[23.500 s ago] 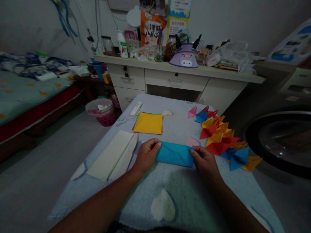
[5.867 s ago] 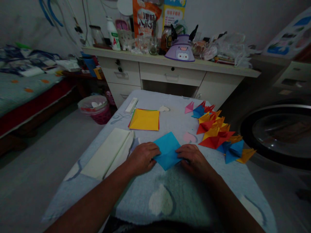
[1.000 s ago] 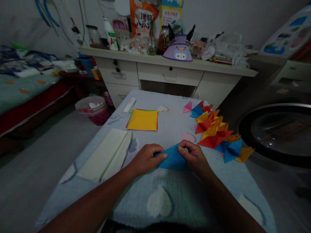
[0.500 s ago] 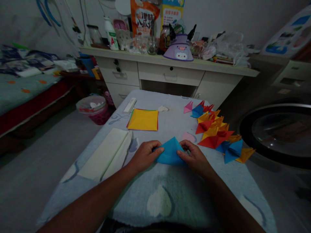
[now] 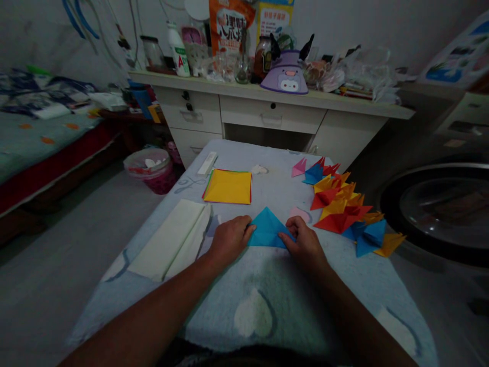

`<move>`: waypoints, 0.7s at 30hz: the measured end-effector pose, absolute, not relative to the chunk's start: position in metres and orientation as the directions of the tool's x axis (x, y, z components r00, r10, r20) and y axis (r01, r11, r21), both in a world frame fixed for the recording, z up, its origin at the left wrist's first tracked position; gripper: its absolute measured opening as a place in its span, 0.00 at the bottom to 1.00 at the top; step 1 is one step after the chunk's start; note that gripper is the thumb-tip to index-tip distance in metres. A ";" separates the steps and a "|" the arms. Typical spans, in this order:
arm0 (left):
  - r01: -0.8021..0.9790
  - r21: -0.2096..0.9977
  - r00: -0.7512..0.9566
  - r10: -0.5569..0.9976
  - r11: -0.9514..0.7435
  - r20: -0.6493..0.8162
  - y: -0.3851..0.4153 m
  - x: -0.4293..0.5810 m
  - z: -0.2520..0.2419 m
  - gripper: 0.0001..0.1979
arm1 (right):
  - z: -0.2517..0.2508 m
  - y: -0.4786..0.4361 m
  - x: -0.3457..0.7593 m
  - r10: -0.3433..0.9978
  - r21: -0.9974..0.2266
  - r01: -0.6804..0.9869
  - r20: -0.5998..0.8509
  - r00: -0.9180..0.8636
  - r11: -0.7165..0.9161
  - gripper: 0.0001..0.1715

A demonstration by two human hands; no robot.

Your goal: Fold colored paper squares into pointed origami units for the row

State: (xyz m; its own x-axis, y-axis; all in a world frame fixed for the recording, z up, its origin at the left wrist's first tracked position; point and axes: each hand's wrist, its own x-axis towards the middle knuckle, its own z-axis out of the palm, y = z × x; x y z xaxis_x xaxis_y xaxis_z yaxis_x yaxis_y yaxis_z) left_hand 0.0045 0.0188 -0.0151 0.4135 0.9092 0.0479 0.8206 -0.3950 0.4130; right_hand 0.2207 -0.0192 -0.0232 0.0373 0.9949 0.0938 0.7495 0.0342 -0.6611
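A sheet of blue origami paper, folded into a triangle with its peak pointing away from me, is held just above the cloth-covered table. My left hand pinches its left corner between thumb and fingers. At the right corner, my right hand grips the paper the same way. Beyond them lies a square stack of origami paper, yellow on top with red and green edges showing. To the right, several folded paper cranes in red, orange, yellow, blue and pink sit in rows.
A folded cream cloth or paper lies left of my hands, and a small white box is near the far left edge. Behind the table stands a white desk with jars and bags. A pink bin is on the floor.
The blue paper now lies flatter and shows as a clearer triangle, its lower edge straighter and further from me. Both hands still hold its corners. The view has shifted slightly.
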 end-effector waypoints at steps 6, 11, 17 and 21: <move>0.869 0.285 0.418 0.908 -0.405 0.018 0.022 0.008 -0.023 0.11 | -0.029 -0.022 0.215 0.935 -0.317 0.935 0.351 -0.041 0.160 0.09; 0.884 0.247 0.406 0.914 -0.397 0.013 0.022 0.009 -0.026 0.11 | -0.026 -0.030 0.202 0.865 -0.248 0.868 0.388 -0.319 0.431 0.10; 0.881 0.270 0.399 0.917 -0.389 0.018 0.022 0.008 -0.025 0.11 | -0.027 -0.035 0.197 0.812 -0.294 0.758 0.252 -0.526 0.583 0.18; 0.856 0.296 0.400 0.906 -0.423 0.140 0.023 0.002 -0.025 0.15 | -0.025 -0.038 0.197 0.802 -0.250 0.765 0.253 -0.541 0.594 0.17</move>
State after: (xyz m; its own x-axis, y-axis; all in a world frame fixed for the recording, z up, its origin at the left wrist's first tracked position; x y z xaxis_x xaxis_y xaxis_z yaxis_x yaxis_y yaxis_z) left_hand 0.0022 0.0227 -0.0250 0.3996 0.9060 0.1396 0.8562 -0.4233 0.2961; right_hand 0.1971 -0.0379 -0.0254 -0.5409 0.8023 0.2526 0.7646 0.5941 -0.2498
